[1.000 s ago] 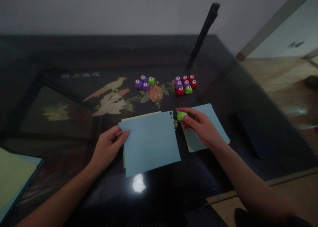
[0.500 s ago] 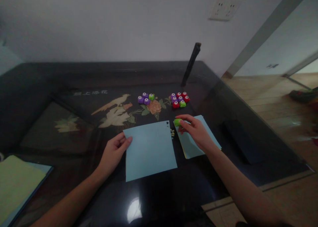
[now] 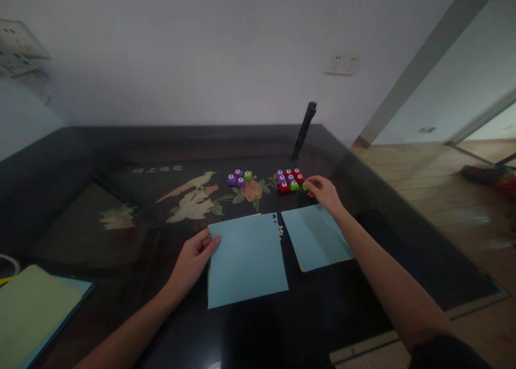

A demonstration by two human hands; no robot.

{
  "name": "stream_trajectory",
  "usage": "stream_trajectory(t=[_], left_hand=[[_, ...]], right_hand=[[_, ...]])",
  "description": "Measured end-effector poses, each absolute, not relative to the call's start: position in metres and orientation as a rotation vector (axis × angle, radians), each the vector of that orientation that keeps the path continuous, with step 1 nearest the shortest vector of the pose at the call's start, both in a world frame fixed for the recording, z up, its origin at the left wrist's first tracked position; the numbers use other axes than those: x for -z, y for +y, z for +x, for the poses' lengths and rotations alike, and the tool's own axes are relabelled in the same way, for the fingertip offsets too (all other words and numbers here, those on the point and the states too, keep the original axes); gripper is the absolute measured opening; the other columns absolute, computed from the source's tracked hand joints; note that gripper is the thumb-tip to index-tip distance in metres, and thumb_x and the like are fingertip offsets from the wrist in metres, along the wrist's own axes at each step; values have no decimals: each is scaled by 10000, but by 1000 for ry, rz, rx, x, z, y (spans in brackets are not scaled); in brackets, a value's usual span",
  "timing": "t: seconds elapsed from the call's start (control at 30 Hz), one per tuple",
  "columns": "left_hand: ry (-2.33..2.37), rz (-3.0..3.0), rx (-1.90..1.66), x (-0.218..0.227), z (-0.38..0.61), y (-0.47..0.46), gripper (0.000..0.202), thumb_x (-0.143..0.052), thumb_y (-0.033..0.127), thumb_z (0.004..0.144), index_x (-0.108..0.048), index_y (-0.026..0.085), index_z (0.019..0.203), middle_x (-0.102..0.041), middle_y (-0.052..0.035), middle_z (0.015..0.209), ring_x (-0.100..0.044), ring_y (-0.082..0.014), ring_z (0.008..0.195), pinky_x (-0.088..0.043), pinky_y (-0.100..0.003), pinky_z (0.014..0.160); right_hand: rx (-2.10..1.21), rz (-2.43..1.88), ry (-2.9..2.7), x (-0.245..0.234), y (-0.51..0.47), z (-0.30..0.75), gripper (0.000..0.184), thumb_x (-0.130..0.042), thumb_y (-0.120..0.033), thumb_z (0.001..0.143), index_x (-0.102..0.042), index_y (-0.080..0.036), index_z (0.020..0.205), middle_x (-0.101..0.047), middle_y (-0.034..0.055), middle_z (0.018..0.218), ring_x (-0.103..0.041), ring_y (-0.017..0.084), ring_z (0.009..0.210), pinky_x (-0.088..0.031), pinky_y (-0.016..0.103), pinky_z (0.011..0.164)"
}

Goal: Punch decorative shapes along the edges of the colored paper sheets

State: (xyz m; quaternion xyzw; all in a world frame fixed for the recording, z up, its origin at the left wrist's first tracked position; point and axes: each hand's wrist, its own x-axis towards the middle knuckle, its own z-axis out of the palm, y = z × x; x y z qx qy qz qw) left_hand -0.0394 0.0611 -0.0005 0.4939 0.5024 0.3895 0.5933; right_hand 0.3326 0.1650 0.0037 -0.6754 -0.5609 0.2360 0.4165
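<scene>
Let your left hand [image 3: 196, 255] pinch the blue sheet [image 3: 246, 262] lightly by its edge, and guide the green paper punch [image 3: 305, 186], held in the fingertips of your right hand [image 3: 325, 193], gently, lest you nudge the punch cluster [image 3: 291, 179] just left of them.

So from my end it's a glossy black table [image 3: 250, 336] with bird-and-flower art [image 3: 188, 217], two clusters of little punches [image 3: 291, 179], blue sheets [image 3: 248, 264], paper scraps [image 3: 281, 231] and, far left, yellow-topped papers [image 3: 36, 310].
</scene>
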Motion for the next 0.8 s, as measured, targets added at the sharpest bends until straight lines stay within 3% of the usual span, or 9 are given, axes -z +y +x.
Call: stream_trajectory(t=[0.17, 0.4, 0.8], left_hand=[[1149, 1109, -881, 0, -39, 63, 522, -701, 510, 733, -641, 122, 1079, -726, -51, 788, -639, -184, 637, -499, -263, 589], [1153, 1120, -875, 2, -40, 64, 489, -694, 506, 744, -646, 135, 1058, -728, -42, 808, -639, -175, 640, -505, -258, 609], [1223, 1150, -854, -7, -36, 63, 474, -711, 525, 702, -679, 143, 980, -719, -40, 744, -635, -193, 628, -504, -272, 579]], right_hand=[[-499, -1812, -1472, 9, 186, 339, 184, -619, -347, 747, -636, -176, 811, -615, 16, 699, -554, 131, 508, -450, 275, 525], [-401, -1915, -1434, 17, 190, 340, 296, -624, -421, 742, -555, -184, 906, -639, 42, 822, -566, 150, 590, -440, 280, 545], [-302, -1876, -1490, 17, 188, 338, 249, -638, -433, 748, -572, -195, 777, -637, 53, 784, -571, 184, 663, -425, 296, 599]])
